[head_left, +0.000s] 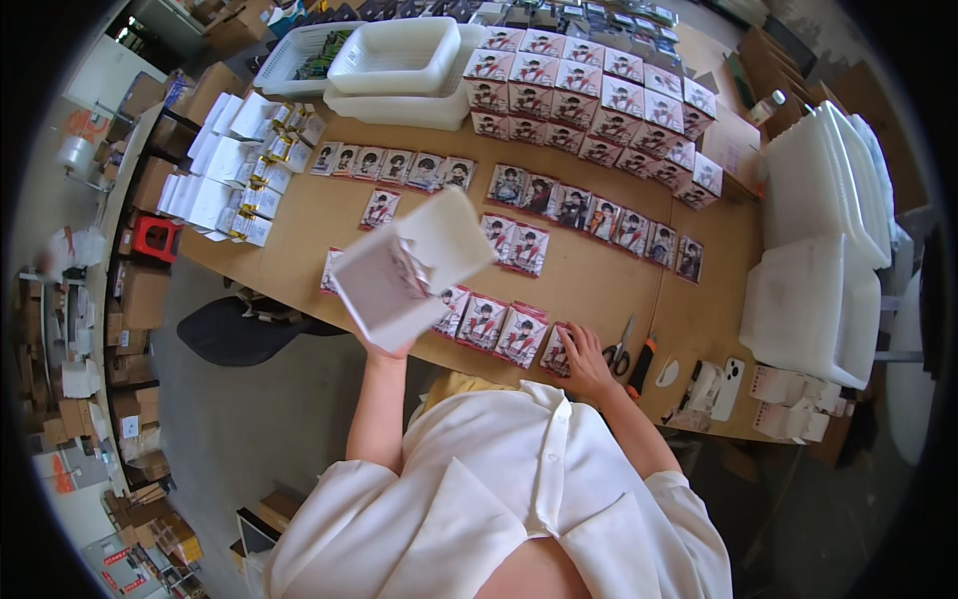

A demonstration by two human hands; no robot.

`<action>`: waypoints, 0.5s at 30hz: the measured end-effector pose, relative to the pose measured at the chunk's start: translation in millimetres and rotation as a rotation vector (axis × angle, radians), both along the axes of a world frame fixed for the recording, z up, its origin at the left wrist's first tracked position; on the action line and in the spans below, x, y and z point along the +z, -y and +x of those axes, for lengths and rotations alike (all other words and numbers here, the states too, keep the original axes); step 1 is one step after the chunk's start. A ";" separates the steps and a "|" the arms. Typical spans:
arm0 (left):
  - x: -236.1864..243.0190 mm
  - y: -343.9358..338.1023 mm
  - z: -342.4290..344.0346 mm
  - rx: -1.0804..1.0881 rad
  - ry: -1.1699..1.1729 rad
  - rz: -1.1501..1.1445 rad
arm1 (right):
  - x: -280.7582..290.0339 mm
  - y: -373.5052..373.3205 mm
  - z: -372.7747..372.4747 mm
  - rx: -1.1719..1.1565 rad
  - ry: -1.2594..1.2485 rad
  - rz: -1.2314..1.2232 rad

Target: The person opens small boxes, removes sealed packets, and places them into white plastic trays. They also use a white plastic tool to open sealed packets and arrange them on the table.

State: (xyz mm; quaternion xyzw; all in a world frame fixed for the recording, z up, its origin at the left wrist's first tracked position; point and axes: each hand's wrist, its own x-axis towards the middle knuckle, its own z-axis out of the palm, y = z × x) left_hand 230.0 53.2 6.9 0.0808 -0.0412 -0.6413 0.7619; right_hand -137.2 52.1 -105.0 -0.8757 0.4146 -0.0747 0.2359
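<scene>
My left hand grips an open white box from below, its lid flap raised and a pale, partly hidden item inside. Most of those fingers are behind the box. My right hand has curled fingers on a small red-and-white illustrated pack at the right end of the front row. Beside it stand more such packs, partly behind the box to the left. Further back lie rows of illustrated packs. Scissors and an orange-handled tool lie right of my right hand.
Stacked printed boxes and white bins line the back of the table. White cartons are at left, white trays and a phone at right. A black chair and laden shelving stand left.
</scene>
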 end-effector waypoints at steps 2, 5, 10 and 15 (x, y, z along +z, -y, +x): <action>5.1 2.3 -11.8 -0.030 0.085 -0.081 | 13.8 1.4 7.7 -0.015 -0.001 -0.044; -35.2 -11.7 -5.7 -0.019 0.268 -0.006 | 51.6 1.7 18.4 -0.169 0.207 -0.104; -43.0 -18.7 -8.0 -0.222 0.576 0.145 | 127.4 11.6 42.0 -0.471 0.892 -0.044; 4.8 -4.6 -68.4 -0.257 0.907 0.159 | 153.2 22.6 74.7 -0.577 0.867 0.257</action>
